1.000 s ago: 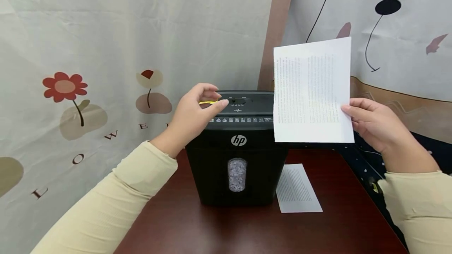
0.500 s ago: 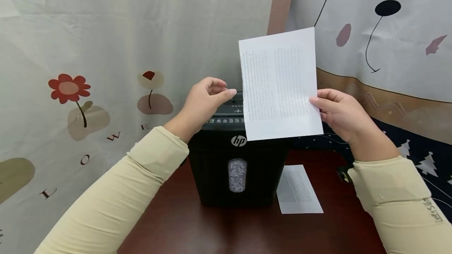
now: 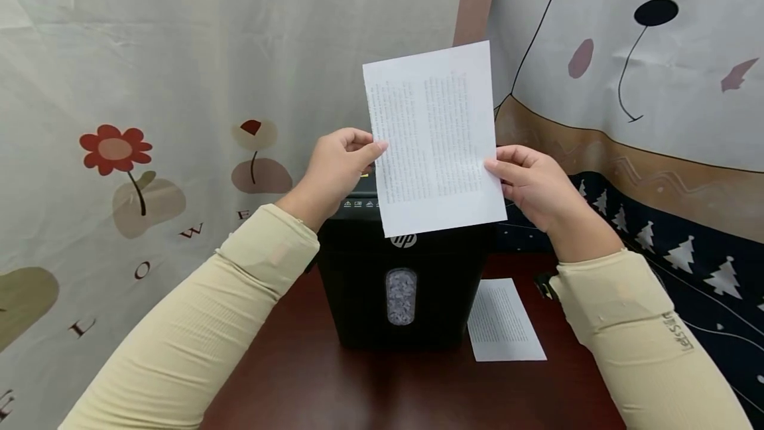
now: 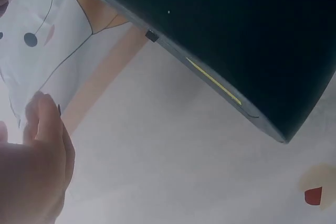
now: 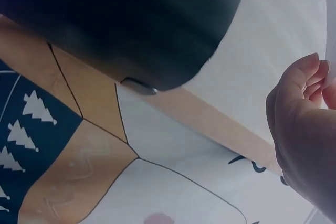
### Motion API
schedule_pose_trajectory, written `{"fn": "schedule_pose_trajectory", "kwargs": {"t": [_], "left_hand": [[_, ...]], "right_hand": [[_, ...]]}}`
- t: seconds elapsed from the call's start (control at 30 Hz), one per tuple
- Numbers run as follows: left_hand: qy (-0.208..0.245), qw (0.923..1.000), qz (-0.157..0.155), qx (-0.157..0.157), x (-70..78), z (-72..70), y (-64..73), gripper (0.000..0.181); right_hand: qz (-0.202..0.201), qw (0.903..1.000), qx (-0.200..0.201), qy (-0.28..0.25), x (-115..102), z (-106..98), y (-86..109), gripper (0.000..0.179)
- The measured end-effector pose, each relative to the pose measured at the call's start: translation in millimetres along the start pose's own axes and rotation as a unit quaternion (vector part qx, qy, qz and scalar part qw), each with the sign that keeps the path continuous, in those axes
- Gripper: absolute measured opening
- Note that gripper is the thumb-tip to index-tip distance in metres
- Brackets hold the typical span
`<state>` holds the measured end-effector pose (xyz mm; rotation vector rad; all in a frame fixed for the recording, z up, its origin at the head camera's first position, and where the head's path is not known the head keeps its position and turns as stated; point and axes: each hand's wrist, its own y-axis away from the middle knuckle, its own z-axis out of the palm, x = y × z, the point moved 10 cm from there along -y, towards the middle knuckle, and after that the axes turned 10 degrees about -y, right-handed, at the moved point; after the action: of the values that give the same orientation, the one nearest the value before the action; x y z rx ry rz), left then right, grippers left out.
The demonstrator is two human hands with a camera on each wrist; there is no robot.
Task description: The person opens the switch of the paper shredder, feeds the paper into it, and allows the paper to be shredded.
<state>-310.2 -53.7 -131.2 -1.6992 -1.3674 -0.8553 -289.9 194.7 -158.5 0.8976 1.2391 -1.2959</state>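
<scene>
A printed sheet of paper (image 3: pixel 434 141) is held up, slightly tilted, in front of the black HP paper shredder (image 3: pixel 358 284) and hides much of its top. My right hand (image 3: pixel 534 184) pinches the sheet's right edge, thumb on the near face. At the left edge is my left hand (image 3: pixel 337 168), its thumb lying over the paper's near face and its fingers at the rim. In the left wrist view the left hand (image 4: pixel 37 166) shows beside the dark shredder body (image 4: pixel 226 24). The right wrist view has the right hand (image 5: pixel 304 119) with a strip of the sheet (image 5: pixel 331 30).
A second printed sheet (image 3: pixel 504 320) lies on the dark red-brown table (image 3: pixel 394 390), right of the shredder's base. Paper shreds show through the shredder's window (image 3: pixel 400 296). Printed curtains (image 3: pixel 239 38) hang behind and to both sides.
My right hand has carried the sheet leftward, from right of the shredder to in front of it. My left hand has moved slightly right and up and now takes the sheet's left edge.
</scene>
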Motion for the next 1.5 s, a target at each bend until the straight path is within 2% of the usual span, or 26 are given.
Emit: {"fn": "schedule_pose_trajectory", "kwargs": {"t": [0.1,0.3,0.53,0.73,1.0,1.27,1.5], "left_hand": [[0.005,0.9997,0.004,0.022,2.3,-4.3,-1.8,0.027],[0.002,0.9983,0.022,0.054,9.8,-13.3,-2.9,0.023],[-0.055,0.9915,0.079,0.087,21.3,-24.9,-2.0,0.020],[-0.077,0.9836,0.114,0.116,23.6,-34.4,-7.1,0.017],[-0.099,0.9779,0.118,0.141,20.5,-42.1,-11.0,0.016],[-0.097,0.9791,0.107,0.143,12.0,-41.4,-11.3,0.014],[-0.116,0.9766,0.113,0.141,7.2,-39.3,-13.0,0.016]], "right_hand": [[0.003,1.0000,0.005,0.008,1,3,-2.5,0.020],[-0.008,0.9981,0.017,0.059,-4,6,-8.7,0.023],[-0.014,0.9915,0.020,0.128,-9,10,-16.6,0.023],[-0.020,0.9839,0.013,0.177,-12,15,-24.3,0.025],[-0.033,0.9766,0.024,0.211,-9,20,-37.0,0.021],[-0.020,0.9783,0.035,0.203,1,22,-42.9,0.022],[-0.015,0.9783,0.038,0.203,7,21,-44.8,0.021]]}}
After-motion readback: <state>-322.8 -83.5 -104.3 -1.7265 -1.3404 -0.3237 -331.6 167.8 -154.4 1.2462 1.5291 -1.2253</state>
